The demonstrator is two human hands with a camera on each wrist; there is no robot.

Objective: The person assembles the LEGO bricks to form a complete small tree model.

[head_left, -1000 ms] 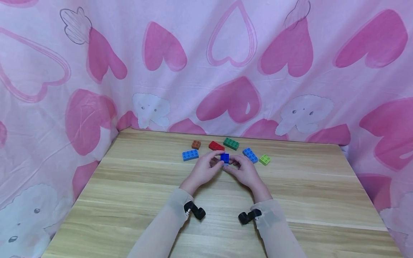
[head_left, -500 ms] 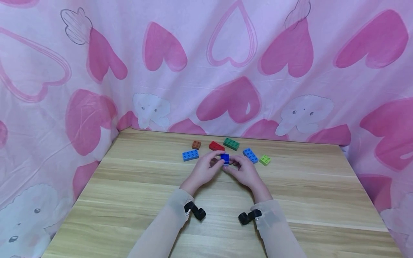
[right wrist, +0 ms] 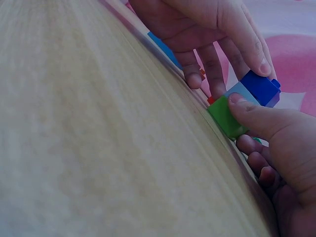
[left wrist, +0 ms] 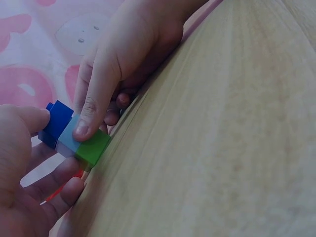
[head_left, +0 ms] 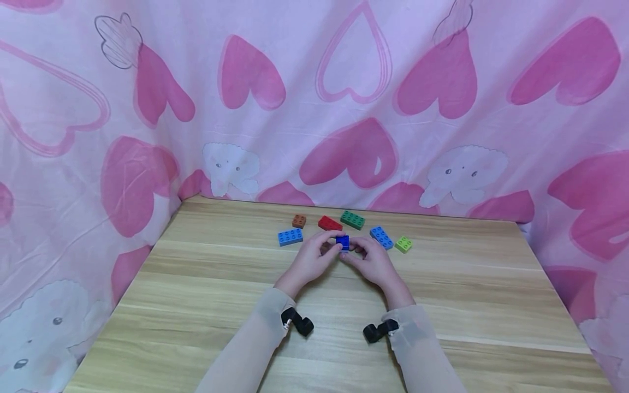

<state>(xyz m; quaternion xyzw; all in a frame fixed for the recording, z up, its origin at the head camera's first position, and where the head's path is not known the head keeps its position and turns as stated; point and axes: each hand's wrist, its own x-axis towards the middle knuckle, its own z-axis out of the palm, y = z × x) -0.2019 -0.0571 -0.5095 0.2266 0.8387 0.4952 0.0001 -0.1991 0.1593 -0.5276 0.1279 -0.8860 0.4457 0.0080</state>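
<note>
The step in hand looks like fitting or squaring up a stack [right wrist: 243, 91] of 3 bricks, held between both hands just above or on the table [head_left: 196, 284]; whether its base touches the wood is hard to tell. The left hand [head_left: 313, 256] pinches the dark blue brick [right wrist: 260, 89] on top, while the right hand [head_left: 372, 261] grips lower, its thumb across the pale blue brick [left wrist: 66, 140] and the green brick [left wrist: 94, 149] at the bottom. The next move probably calls for steadying the lower 2 while the top is pressed evenly. No container shows; 6 loose bricks, including the red brick [head_left: 330, 223] and lime brick [head_left: 404, 244], lie directly on the table.
</note>
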